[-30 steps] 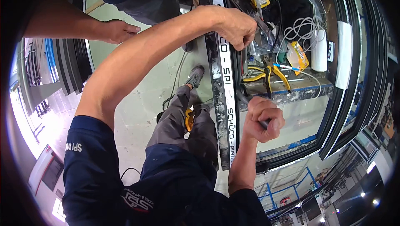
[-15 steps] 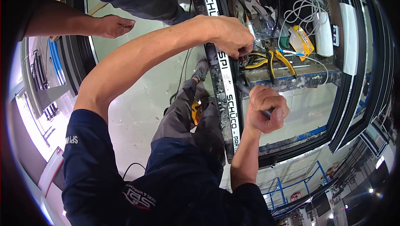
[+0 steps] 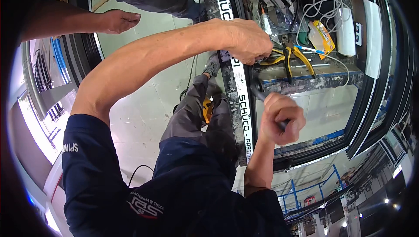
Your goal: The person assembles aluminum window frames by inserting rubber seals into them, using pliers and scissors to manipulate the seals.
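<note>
My left hand point(image 3: 249, 42) reaches over a long dark frame profile point(image 3: 242, 114) covered with white SCHÜCO lettered tape. Its fingers are pinched together and bent down at the profile's inner edge; what they hold is hidden. Just beyond the fingertips lie yellow-and-black pliers point(image 3: 287, 62). My right hand point(image 3: 283, 119) is wrapped in a fist round a dark bar-like tool point(image 3: 258, 92). That tool slants from the fist toward the profile, below my left hand, and its far end is too dark to make out.
A ledge inside the frame carries a tangled grey cable point(image 3: 325, 7), a white roll point(image 3: 345, 31), a yellow-orange packet point(image 3: 322, 38) and hand tools. Another person's hand point(image 3: 120, 21) hangs at the upper left. More dark profiles point(image 3: 384, 62) stand on the right.
The view has shifted slightly, moving the frame and pliers a little rightward in the picture. Both hands keep their grip shapes; the dark tool's angle differs slightly.
</note>
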